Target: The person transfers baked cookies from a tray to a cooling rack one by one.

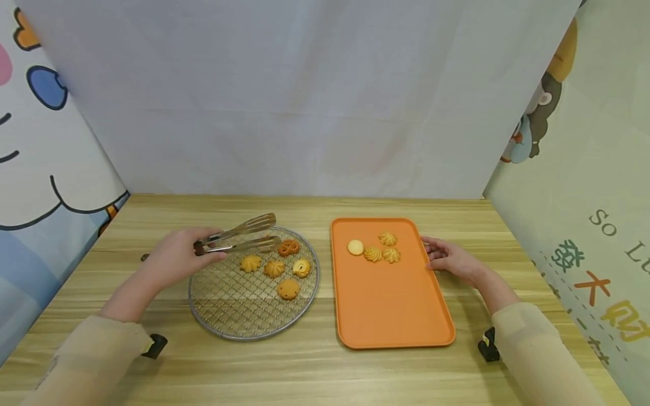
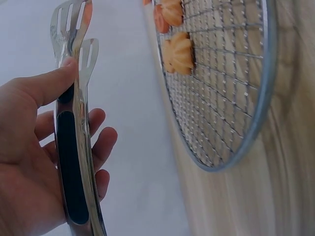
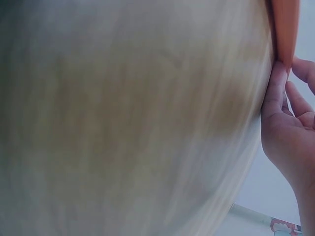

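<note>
Your left hand holds a pair of metal serving tongs, thumb on one side and fingers curled loosely round the other, with the handle end sticking out behind the hand. The two slotted ends stand apart, level above the far part of a round wire rack; in the left wrist view a dark inlay runs along the tongs' handle. On the rack, near the tongs' ends, you have a pretzel-shaped cookie, two flower-shaped cookies, one further left and one near the middle, a swirled ring cookie and, closest to you, a round brown cookie.

Your right hand pinches the right rim of an orange tray lightly, its digits on either side of the edge. The tray lies to the right of the rack, apart from it. In its far half sit four cookies: a plain round cookie at the left, a swirled cookie beside it, and two ridged cookies at the right, one farther from you and one nearer. Rack and tray both rest on a wood-grain table, with a pale cloth backdrop behind.
</note>
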Action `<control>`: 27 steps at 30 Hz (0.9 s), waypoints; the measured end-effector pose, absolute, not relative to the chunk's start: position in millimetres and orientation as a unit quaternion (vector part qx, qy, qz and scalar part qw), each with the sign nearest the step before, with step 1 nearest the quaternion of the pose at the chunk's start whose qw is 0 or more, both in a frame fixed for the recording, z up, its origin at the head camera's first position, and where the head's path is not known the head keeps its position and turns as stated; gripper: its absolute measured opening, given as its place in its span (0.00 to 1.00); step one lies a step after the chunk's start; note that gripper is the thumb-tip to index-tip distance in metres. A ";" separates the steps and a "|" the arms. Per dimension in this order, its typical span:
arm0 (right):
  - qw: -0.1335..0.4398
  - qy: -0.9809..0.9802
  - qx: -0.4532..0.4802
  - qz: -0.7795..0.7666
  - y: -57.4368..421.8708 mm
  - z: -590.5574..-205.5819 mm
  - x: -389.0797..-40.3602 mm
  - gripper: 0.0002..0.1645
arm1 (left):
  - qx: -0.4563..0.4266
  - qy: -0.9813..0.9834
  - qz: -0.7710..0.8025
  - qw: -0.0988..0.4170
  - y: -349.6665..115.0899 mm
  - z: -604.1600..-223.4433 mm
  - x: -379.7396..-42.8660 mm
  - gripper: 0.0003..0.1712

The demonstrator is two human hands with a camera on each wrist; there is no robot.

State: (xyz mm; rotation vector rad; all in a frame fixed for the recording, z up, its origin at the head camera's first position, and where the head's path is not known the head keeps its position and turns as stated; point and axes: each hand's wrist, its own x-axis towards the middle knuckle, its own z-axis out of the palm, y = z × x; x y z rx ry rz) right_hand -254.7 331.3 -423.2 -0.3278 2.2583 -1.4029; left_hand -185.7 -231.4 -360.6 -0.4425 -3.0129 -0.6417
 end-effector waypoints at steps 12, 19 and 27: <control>0.233 0.817 -0.111 -0.516 331.8 -424.0 -254.0 0.45 | -0.179 -0.962 -0.199 0.054 -197.6 -340.3 -196.6 0.34; 0.233 0.814 -0.107 -0.520 331.2 -424.0 -253.6 0.46 | -0.200 -0.955 -0.207 0.070 -176.7 -334.4 -203.2 0.34; 0.233 0.816 -0.112 -0.517 330.8 -423.6 -254.9 0.45 | -0.214 -0.951 -0.212 0.068 -156.5 -341.6 -214.1 0.33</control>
